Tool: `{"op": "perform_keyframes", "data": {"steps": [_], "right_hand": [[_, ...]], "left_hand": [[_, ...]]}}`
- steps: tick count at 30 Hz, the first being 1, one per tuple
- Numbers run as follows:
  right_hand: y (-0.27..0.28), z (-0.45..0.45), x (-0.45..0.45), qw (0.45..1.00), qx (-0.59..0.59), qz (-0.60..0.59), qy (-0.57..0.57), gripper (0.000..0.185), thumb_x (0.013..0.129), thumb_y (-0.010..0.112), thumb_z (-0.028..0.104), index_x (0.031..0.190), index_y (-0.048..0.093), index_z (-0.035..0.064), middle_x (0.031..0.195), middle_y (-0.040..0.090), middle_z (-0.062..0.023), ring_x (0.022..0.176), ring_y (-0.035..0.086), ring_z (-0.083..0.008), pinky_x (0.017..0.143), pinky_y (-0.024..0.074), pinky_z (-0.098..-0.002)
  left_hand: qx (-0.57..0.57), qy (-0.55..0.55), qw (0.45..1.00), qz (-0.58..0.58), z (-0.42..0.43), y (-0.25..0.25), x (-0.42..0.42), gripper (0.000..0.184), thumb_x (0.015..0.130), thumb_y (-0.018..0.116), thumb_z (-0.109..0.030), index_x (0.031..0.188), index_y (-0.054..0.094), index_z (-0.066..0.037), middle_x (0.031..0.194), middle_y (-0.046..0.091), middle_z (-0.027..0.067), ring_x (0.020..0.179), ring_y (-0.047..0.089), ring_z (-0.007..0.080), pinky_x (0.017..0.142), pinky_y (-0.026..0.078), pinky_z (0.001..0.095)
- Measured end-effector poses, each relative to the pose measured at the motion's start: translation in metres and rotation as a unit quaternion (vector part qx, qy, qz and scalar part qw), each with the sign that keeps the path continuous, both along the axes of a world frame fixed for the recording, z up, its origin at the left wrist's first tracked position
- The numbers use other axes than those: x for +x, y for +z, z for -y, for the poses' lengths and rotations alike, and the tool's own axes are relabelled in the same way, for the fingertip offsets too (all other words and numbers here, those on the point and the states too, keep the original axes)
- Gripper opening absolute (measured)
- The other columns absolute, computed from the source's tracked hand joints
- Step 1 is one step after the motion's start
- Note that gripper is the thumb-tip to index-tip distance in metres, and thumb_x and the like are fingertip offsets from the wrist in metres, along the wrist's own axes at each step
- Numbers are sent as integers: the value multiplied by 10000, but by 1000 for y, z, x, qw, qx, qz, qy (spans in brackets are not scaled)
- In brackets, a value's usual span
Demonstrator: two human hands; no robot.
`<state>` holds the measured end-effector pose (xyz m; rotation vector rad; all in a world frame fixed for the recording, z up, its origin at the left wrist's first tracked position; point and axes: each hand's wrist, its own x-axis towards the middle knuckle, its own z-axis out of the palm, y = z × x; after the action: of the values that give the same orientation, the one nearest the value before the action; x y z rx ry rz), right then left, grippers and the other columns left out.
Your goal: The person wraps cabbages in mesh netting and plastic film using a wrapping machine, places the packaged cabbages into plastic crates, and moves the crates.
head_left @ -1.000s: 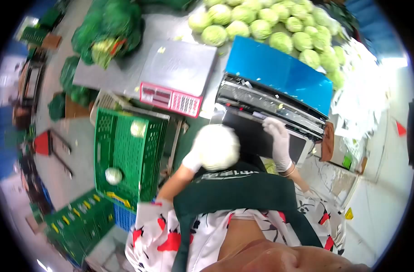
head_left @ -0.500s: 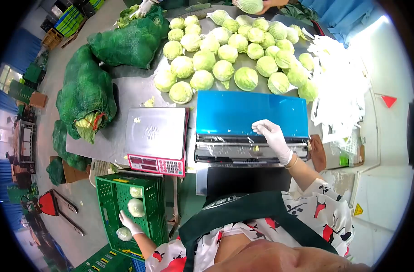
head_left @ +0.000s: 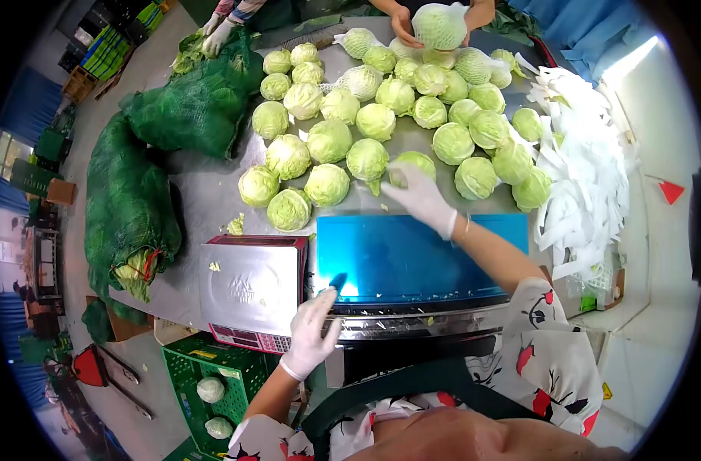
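Note:
My right hand (head_left: 423,200), in a white glove, reaches over the blue-topped wrapping machine (head_left: 366,253) to the near edge of a pile of cabbages. Its fingers are spread in front of a green cabbage (head_left: 418,161), partly covering it; whether they touch it I cannot tell. Another cabbage (head_left: 367,159) sits just left of those fingers. My left hand (head_left: 312,334), also gloved, is open at the machine's front left corner, thumb apart from the fingers, holding nothing. Beside it stands a weighing scale (head_left: 250,276) with bits of leaf on its plate.
At the left lie green net sacks (head_left: 131,207) of cabbages. A green crate (head_left: 177,384) below the scale holds wrapped cabbages. White foam nets (head_left: 584,169) are heaped at the right. Across the table, a co-worker's hands hold a netted cabbage (head_left: 440,27); another person's gloved hands touch a sack.
My left hand has risen from the crate to the machine's front left corner. My right hand has moved forward from the machine to the cabbages. The view has shifted.

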<state>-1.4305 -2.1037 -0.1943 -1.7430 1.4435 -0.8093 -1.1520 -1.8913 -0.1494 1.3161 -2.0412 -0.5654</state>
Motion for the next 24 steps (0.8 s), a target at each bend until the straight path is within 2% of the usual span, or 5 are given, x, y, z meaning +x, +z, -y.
{"op": "perform_keyframes", "data": {"steps": [4,14,20,23,24], "right_hand": [[-19,95,17,961,-248,-121,-13,410,848,681,250,1168,584,14,1106,613,-191,1021,605,-375,848,502,-462],[-51,319,81,744,-247,-620,23,670,944,485,106,1572,269,191,1594,319,-162,1290,498,-452,857,521,-522],[-77,352,78,799,-131,-587,20,830,848,677,143,1563,257,177,1590,314,-155,1281,501,-486,869,551,-506],[-93,376,61,839,-94,-533,52,660,867,667,384,1434,412,162,1478,432,-140,1225,536,-471,896,500,-652],[-93,370,58,851,-123,-510,6,600,827,709,361,1309,480,86,1361,520,-159,1145,600,-428,895,541,-553]], "left_hand": [[8,-65,998,-26,30,4,-20,508,793,712,-18,1285,586,-3,1230,643,172,1088,648,319,935,520,397],[24,-52,998,19,39,-12,4,418,796,679,-31,1211,630,-2,1085,689,126,926,666,289,851,540,397],[41,52,997,41,32,-27,22,312,811,668,-19,1122,686,-4,1051,706,105,902,672,268,832,547,374],[56,73,995,34,34,-31,25,304,806,663,-9,1108,695,-15,1039,706,104,896,673,268,817,552,371],[51,76,995,30,34,-31,25,300,807,655,-5,1104,695,-19,1022,706,102,883,672,268,806,552,370]]}}
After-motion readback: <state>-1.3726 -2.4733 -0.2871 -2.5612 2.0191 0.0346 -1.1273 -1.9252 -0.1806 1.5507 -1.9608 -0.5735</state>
